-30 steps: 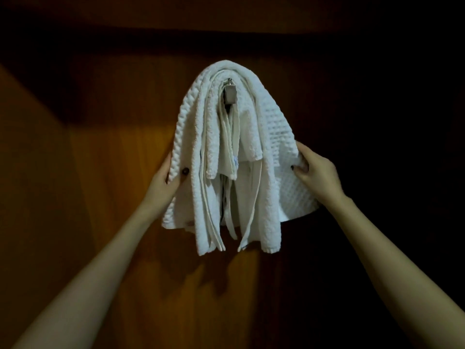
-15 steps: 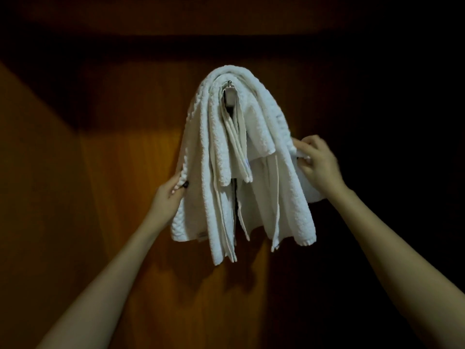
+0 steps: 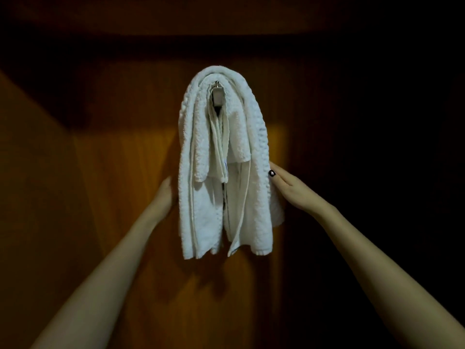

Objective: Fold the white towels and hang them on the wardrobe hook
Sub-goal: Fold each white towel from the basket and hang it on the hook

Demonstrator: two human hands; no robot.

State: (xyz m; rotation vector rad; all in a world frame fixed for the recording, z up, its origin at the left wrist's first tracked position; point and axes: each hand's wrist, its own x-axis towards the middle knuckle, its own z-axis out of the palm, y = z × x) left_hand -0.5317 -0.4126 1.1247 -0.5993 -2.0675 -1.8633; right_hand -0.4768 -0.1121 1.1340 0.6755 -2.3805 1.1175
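White towels [image 3: 221, 172] folded, draped over hook [image 3: 218, 94], hanging straight below it; task judged near done, only tidying left. Right hand [image 3: 289, 188], below-right of hook: flat, straight fingers touching towel edge. Left hand [image 3: 163, 197], below-left of hook: at the edge, grip cannot be told. Wardrobe panel [image 3: 125, 172] lies close behind hook; free room on both sides.

The towels [image 3: 201, 197] now hang narrower and straighter in the middle of the frame. The flap that stuck out to the right a second ago is drawn in, and only a little of it shows behind the right edge. The right hand [image 3: 293, 188] no longer pinches that flap; its fingers are straight and lie flat against the towels' right edge. The left hand [image 3: 164, 197] has taken its thumb off the front of the cloth and rests along the left edge, partly hidden.
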